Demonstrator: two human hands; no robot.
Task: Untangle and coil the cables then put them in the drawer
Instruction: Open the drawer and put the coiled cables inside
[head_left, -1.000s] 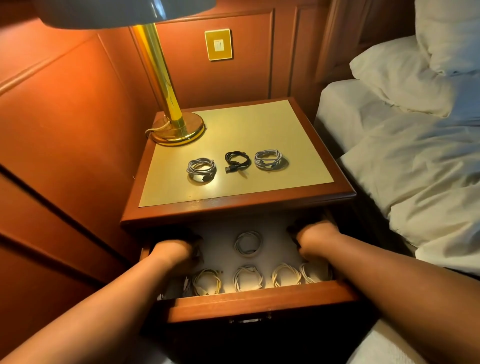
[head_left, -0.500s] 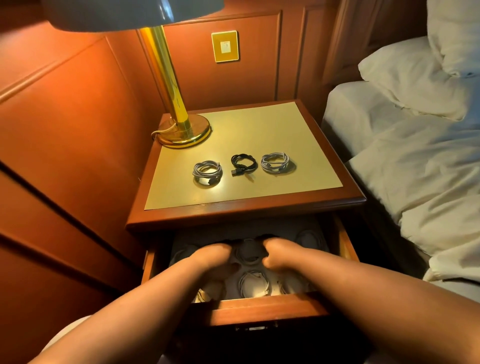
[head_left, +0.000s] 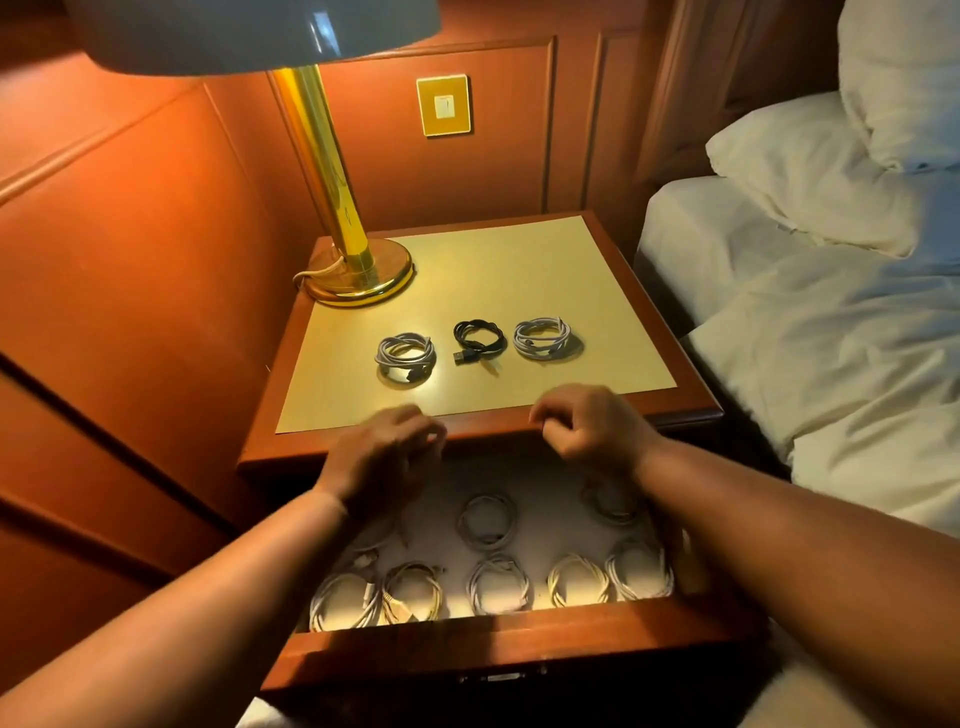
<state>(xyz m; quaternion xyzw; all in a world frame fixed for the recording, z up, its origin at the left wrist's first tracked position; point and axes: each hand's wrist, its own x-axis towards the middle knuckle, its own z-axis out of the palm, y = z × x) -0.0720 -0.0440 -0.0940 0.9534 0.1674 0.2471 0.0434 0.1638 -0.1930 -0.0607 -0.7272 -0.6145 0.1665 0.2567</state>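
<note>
Here both hands (head_left: 488, 447) hover loosely curled, holding nothing.

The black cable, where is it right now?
The black cable lies coiled on the nightstand top, middle of three coils, beyond both hands.

Lampshade (head_left: 249, 31) cropped by the top edge; drawer (head_left: 498, 644) coils (head_left: 363, 530) under the forearms, perhaps two, shadowed.
</note>
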